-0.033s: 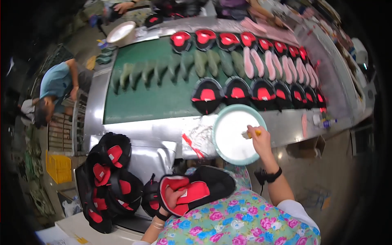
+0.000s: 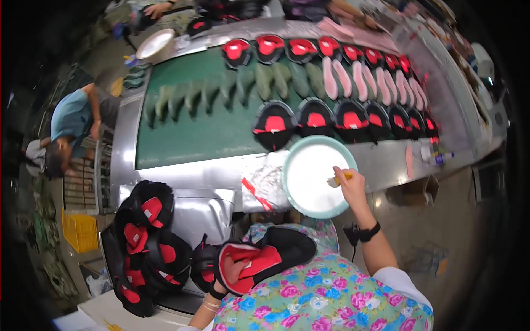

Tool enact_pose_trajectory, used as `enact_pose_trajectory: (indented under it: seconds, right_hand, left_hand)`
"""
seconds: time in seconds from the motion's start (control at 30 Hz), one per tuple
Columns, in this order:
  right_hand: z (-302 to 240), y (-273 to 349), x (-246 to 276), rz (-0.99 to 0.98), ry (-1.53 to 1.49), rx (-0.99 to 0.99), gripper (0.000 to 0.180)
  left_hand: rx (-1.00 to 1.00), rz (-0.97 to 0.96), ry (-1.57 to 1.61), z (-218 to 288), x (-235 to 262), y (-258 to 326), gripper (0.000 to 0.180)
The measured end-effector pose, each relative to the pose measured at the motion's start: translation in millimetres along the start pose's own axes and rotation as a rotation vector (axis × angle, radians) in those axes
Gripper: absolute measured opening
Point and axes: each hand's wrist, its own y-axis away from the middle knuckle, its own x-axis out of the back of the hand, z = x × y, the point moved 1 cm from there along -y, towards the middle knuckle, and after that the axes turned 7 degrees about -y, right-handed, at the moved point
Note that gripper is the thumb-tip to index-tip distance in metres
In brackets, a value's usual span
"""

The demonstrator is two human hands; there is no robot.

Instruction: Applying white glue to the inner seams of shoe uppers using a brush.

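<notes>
To the left I see a pile of black-and-red shoes (image 2: pixel 146 248). The left hand (image 2: pixel 234 270) is inside a black shoe (image 2: pixel 290 245), holding it before a flowered apron (image 2: pixel 320 289). A pale-green basin (image 2: pixel 286 185) covers part of the metal edge (image 2: pixel 215 175); above it, the right hand (image 2: pixel 354 186) grips a yellow brush (image 2: pixel 341 177). Behind, a worker in blue (image 2: pixel 72 116) bends, well apart from the pink insoles (image 2: pixel 329 80) on the green table (image 2: pixel 187 140).

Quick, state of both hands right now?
Left hand: holding a black-and-red shoe upper, fingers inside its opening.
Right hand: closed on a yellow-handled brush over the basin.
</notes>
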Motion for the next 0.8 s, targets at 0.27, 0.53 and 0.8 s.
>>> enact_pose_trajectory:
  seconds: [0.27,0.53,0.8]
  right_hand:
    - [83,7,3,0.046,-0.004,-0.037,0.024]
    - [93,12,-19,0.027,0.076,-0.068,0.021]
    - [105,13,-20,0.008,0.114,-0.06,0.019]
  left_hand:
    - [0.035,-0.186,-0.246,23,32,21,0.051]
    - [0.25,0.145,0.488,26,23,-14,0.05]
    - [0.202,0.36,0.787,-9,-15,-74,0.051]
